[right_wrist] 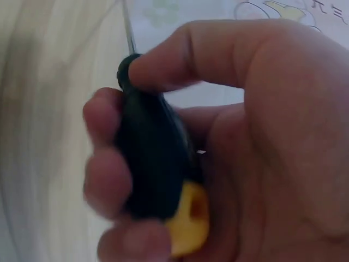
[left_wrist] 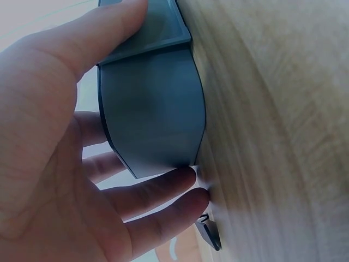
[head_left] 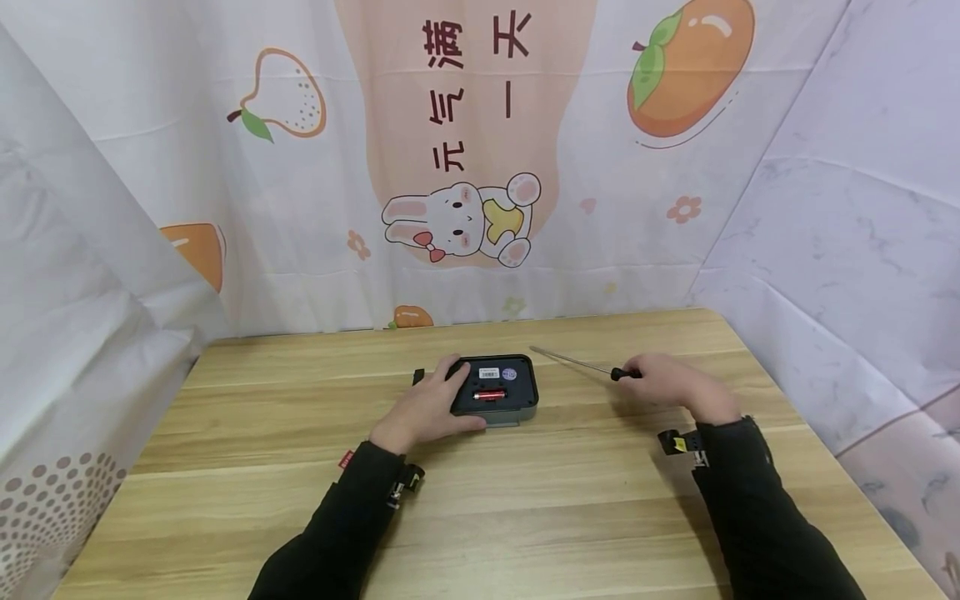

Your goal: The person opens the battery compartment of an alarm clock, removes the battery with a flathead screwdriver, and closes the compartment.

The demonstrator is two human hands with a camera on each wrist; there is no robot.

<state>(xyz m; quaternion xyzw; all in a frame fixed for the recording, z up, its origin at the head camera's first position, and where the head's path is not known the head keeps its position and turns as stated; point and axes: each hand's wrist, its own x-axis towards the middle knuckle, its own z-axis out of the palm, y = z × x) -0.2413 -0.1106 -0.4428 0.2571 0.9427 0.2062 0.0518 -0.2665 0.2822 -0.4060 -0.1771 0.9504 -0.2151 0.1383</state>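
At frame centre the left hand lies with relaxed fingers cupped against the dark device (battery bay up), seemingly steadying it, while at right the right hand grips the screwdriver, its shaft pointing upper left.

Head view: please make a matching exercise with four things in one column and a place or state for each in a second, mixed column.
Things:
1. screwdriver
2. dark case
3. red battery
4. left hand

Places or states:
A. lies inside the open compartment
B. rests on the case's left edge
C. gripped by the right hand
D. lies on the wooden table between both hands

Pairs: 1-C, 2-D, 3-A, 4-B
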